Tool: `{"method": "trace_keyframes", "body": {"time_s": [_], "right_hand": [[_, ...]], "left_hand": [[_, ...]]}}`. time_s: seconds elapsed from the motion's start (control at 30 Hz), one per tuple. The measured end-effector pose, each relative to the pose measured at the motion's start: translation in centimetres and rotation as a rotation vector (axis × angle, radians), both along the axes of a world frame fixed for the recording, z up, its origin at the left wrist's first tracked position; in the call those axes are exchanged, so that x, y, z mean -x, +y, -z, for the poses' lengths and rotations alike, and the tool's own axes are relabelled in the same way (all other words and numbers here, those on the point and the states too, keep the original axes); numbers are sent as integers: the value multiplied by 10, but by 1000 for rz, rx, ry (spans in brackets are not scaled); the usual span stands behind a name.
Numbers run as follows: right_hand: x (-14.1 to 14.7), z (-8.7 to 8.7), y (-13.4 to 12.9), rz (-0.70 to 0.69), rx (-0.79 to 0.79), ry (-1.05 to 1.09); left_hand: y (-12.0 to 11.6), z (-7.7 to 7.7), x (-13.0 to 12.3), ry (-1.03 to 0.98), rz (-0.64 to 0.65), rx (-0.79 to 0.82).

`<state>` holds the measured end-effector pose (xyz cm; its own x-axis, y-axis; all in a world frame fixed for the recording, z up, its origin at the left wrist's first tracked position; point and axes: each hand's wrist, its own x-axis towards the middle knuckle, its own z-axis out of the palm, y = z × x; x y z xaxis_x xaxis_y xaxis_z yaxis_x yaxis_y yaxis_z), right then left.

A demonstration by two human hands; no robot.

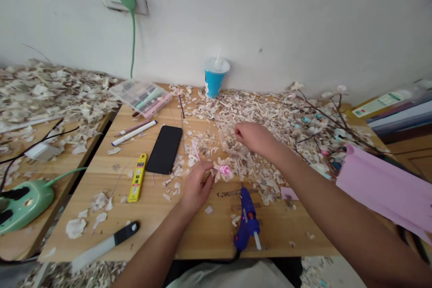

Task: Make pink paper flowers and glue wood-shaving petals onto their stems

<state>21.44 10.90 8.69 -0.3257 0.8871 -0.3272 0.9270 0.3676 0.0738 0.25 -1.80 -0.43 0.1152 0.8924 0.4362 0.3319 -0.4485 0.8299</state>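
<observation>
While the black smartphone (164,150) lies on the worktop (189,238), the left hand (197,184) to its right has its grip pinching a pink-centred flower (223,170). Next I see a clear bowl (227,149), then a blue glue gun (246,209) and the right hand (255,137), curled at the bowl; whether its grip holds anything I cannot tell.

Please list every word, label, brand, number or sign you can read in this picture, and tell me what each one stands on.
"标准" – in dark characters on the yellow pack; its remaining print is too small to read.
White-and-green label at the right: print too blurred to read.
Blue cup: white marks, but no words I can make out.
</observation>
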Motion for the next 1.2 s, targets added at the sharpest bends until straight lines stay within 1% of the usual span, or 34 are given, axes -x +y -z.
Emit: {"method": "trace_keyframes", "body": {"time_s": [0.07, 0.17, 0.3, 0.5, 0.67, 0.73, 0.8, 0.93, 1.0, 1.07, 1.2], "right_hand": [[1, 4, 0, -35, 15, 14], [6, 16, 1, -93, 41, 38], [10, 25, 3, -113, 39, 33], [10, 21, 0, -145, 13, 17], [14, 22, -3, -149, -2, -1], [14, 20, -4, -142, -7, -5], [11, 15, -4, -127, -16, -10], [2, -2, -3, -77, -39, -35], [-1, -6, -4, -73, -28, -49], [-1, -5, -5, -93, 3, -54], [3, 8, -5, -129, 47, -49]], "left_hand": [[0, -1, 0, 13, 20, -4], [1, -2, 0, 32, 31, -40], [2, -1, 1, 27, 7, -60], [2, -1, 1, 53, 16, -88], [0, 1, 1, 50, 6, -15], [0, 1, 1, 50, 5, -12], [0, 1, 1, 48, 12, -33], [1, 1, 1, 36, 19, -47], [1, 1, 0, 36, 23, -47], [1, 0, 0, 40, 28, -65], [2, -1, 0, 57, 30, -76]]}}
